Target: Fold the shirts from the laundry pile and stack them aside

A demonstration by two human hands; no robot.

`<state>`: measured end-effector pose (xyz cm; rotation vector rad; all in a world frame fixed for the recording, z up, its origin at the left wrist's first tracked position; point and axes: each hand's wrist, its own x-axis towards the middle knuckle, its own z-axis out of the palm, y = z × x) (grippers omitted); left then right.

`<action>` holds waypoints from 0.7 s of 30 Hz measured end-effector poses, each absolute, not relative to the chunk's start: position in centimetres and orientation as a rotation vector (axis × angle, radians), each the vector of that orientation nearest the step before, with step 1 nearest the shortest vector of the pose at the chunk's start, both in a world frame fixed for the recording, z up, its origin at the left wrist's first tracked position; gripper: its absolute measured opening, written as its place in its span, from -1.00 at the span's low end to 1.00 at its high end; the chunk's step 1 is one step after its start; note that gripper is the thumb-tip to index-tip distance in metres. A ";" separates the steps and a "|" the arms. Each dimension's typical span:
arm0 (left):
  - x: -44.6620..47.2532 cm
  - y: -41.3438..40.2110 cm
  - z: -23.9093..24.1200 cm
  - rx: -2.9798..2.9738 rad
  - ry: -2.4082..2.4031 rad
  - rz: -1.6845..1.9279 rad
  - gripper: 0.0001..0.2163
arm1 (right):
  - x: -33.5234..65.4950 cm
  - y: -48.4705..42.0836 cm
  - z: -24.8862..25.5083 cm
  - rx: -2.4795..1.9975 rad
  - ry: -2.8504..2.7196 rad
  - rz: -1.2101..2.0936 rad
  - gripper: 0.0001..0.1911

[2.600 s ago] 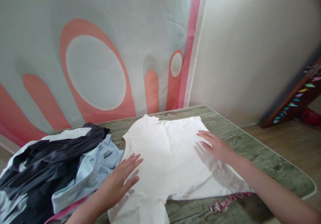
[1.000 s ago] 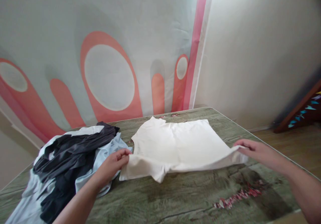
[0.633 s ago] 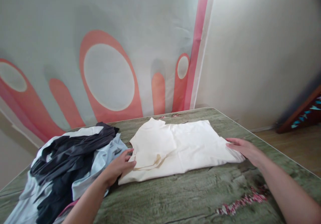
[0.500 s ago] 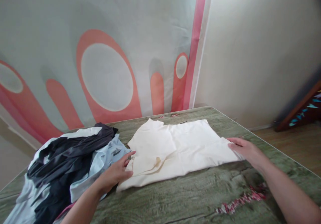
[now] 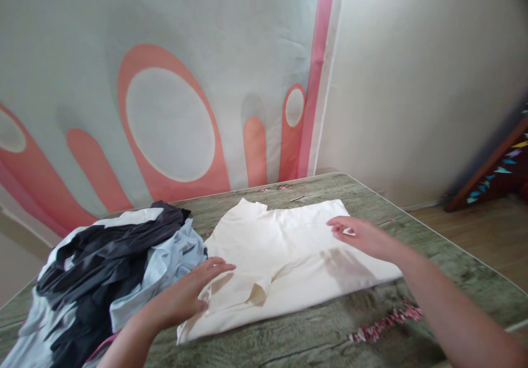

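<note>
A white short-sleeved shirt [image 5: 305,247] lies folded lengthwise on the table, with its sleeve part at the left and a small turned-up flap [image 5: 258,294] near its front edge. Over the left end of the shirt is my left hand [image 5: 193,291], fingers stretched out and thumb apart. It rests on or just above the fabric; I cannot tell which. My right hand [image 5: 369,239] hovers over the right part of the shirt, its fingers loosely bent with a gap by the thumb, and casts a shadow on the cloth. Nothing shows in its grasp.
A heap of clothes [image 5: 107,263], dark grey, light blue and white, covers the left side of the table. The wood-patterned tabletop [image 5: 289,340] bears a printed pink flower design [image 5: 385,324]. A wall hanging [image 5: 247,54] stands behind the far edge.
My right hand has let go of the shirt's right end and moved left above it. The shirt's front edge lies nearer to me. My left hand's fingers have stretched out.
</note>
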<state>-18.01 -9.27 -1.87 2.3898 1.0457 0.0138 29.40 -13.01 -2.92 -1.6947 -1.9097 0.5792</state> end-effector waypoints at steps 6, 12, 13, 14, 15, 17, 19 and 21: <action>-18.0 -8.6 -2.3 2.300 1.024 0.086 -0.40 | 17.6 -11.2 -1.8 -1.105 -2.420 0.659 -0.60; -17.5 -8.7 -2.5 2.177 1.106 0.306 -0.78 | 11.9 -12.1 -6.9 -0.925 -2.421 0.484 -0.60; -17.5 -8.5 -3.0 2.138 1.153 0.352 -0.82 | 11.6 -12.0 -7.6 -0.948 -2.371 0.476 -0.66; -17.4 -8.3 -3.5 2.086 1.210 0.401 -0.84 | 11.4 -11.9 -8.2 -0.998 -2.304 0.486 -0.73; -17.3 -8.1 -4.1 2.024 1.272 0.454 -0.82 | 11.3 -11.6 -8.7 -1.073 -2.219 0.509 -0.78; -17.0 -7.7 -5.2 1.901 1.376 0.573 -0.76 | 11.4 -11.1 -9.1 -1.244 -2.034 0.566 -0.80; -16.5 -7.5 -5.9 1.835 1.431 0.670 -0.75 | 11.5 -10.6 -9.3 -1.343 -1.921 0.617 -0.76; -16.2 -7.4 -6.2 1.824 1.455 0.734 -0.73 | 11.6 -10.4 -9.4 -1.346 -1.910 0.641 -0.71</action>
